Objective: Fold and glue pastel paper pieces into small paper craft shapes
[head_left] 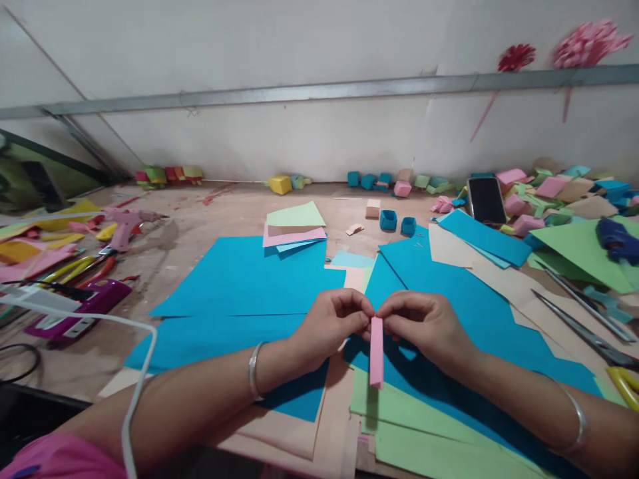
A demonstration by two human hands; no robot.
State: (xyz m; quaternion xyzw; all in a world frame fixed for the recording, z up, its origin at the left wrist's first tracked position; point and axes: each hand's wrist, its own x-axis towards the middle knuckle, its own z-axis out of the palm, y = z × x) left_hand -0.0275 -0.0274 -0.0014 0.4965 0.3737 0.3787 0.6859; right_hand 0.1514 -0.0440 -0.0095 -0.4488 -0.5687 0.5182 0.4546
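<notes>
Where a pink strip is seen, below and right of the frame's centre, its upper end is held at two sets of fingertips and its length is pointed toward the bottom edge. By the left hand that end is pinched between thumb and finger, with the other fingers curled in; by the right hand the same end is pinched likewise, the fingertips of the two being set nearly together. How firmly it is pressed cannot be told. Each wrist is ringed by a bangle. Green sheets are spread at the bottom of the frame, blue sheets at centre left and centre right. Small boxes are set above the centre, to the right, and a phone is propped beside a coloured heap at upper right. Scissors are laid at the right edge. At the left, a glue gun is placed above a purple socket block. At upper right, two flowers are tucked behind a rail.
</notes>
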